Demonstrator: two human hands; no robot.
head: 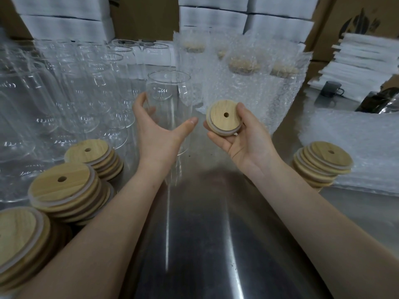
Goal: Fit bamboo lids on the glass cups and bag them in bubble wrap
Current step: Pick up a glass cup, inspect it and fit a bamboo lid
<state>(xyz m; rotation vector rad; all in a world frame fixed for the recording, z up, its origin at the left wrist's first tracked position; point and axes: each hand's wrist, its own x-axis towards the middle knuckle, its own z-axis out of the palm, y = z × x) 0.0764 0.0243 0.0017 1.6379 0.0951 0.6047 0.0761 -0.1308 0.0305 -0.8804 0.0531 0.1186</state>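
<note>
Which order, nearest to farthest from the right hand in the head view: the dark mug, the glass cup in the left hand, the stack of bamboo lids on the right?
1. glass cup: just left of the right hand, which holds a bamboo lid; the left hand grips the cup.
2. stack of bamboo lids: to the right, lower on the table.
3. dark mug: far back right.

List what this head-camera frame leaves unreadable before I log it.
Head view only:
- Underside of the bamboo lid: faces away, cupped by the right hand.
- Base of the glass cup: behind the left hand; resting or lifted, unclear.
- Bagged cups: the bubble wrap blurs everything but tan lid patches.
- Nearest lid stack: cut by the left edge; count unknown.
- Box print: blurred, cut by the right edge.
</note>
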